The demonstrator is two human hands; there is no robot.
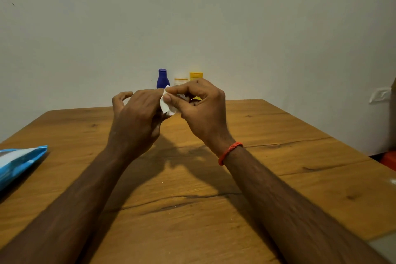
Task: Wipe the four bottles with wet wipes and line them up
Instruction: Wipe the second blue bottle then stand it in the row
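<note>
Both hands are raised over the middle of the wooden table (278,156). My right hand (201,105) pinches a small white wet wipe (166,105) between thumb and fingers. My left hand (137,113) touches the wipe's lower edge from the left, its fingers curled; whether it holds anything else is hidden. Behind the hands, at the table's far edge against the wall, stand a blue bottle (162,78), a short white bottle with an orange band (181,81) and a yellow bottle (196,76). Their lower parts are hidden by my hands. A fourth bottle does not show.
A blue and white wet-wipe pack (19,163) lies at the table's left edge. A grey wall rises right behind the bottles. A wall socket (379,94) and something red (387,158) sit beyond the table's right side.
</note>
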